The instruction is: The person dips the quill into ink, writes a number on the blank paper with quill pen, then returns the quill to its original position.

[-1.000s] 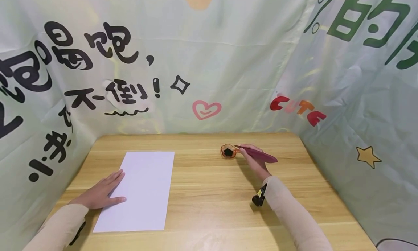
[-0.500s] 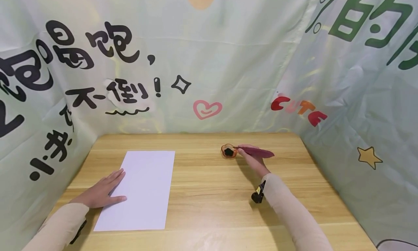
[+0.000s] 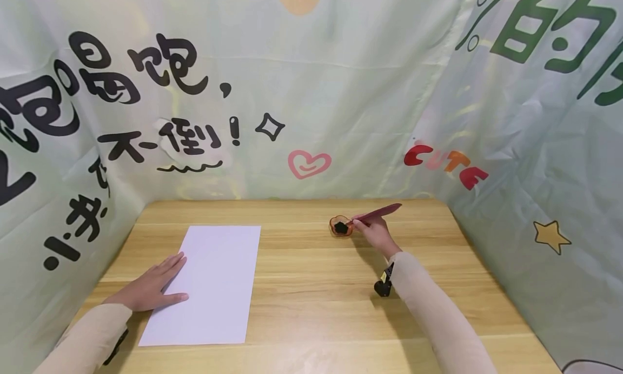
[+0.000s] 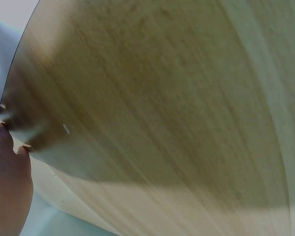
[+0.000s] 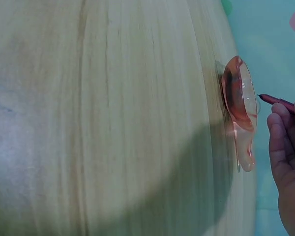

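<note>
Pale green printed cloth walls in a wooden table [image 3: 311,287], where the right hand [image 3: 373,231] pinches a dark red feather pen [image 3: 377,213] low on its shaft, the tip dipped toward a small orange ink dish [image 3: 340,225]. That pen looks very light, stiff at the shaft and soft at the plume, so the low shaft suits a grip. Flat and relaxed, the left hand [image 3: 148,287] presses a thin, floppy white paper [image 3: 209,285].
</note>
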Action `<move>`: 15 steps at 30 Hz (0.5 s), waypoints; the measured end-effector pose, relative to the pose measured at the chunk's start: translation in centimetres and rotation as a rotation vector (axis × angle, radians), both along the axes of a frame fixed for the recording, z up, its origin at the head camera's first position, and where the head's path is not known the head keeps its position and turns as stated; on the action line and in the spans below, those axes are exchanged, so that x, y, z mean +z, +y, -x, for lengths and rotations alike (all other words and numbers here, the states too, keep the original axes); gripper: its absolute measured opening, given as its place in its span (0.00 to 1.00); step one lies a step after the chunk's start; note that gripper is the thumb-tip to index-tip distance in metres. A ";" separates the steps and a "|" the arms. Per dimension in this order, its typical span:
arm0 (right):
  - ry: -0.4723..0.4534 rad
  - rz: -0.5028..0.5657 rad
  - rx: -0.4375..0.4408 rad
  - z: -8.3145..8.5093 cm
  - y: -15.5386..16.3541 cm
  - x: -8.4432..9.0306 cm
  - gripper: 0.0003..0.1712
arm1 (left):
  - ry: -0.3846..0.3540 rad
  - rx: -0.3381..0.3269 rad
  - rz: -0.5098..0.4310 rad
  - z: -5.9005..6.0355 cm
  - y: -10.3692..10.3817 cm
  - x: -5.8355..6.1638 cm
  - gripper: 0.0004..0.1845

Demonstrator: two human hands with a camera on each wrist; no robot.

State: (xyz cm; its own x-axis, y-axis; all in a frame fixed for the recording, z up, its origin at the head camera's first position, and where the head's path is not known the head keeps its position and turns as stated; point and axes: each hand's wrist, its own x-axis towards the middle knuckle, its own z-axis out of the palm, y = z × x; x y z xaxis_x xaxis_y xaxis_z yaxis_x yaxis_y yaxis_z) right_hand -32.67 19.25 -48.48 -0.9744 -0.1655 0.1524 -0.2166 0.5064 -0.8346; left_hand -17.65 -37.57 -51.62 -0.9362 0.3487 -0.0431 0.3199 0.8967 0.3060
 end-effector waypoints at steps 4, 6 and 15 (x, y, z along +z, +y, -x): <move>0.067 -0.069 -0.004 0.2 -0.2 0.1 0.15 | 0.017 0.003 -0.005 -0.1 -0.1 -0.2 0.52; 0.068 -0.082 -0.004 0.3 -0.4 0.2 0.15 | 0.017 0.010 -0.007 -0.1 -0.2 -0.3 0.52; 0.045 -0.115 -0.030 0.8 -0.6 -0.1 0.14 | -0.027 0.014 -0.006 0.0 -0.1 -0.1 0.53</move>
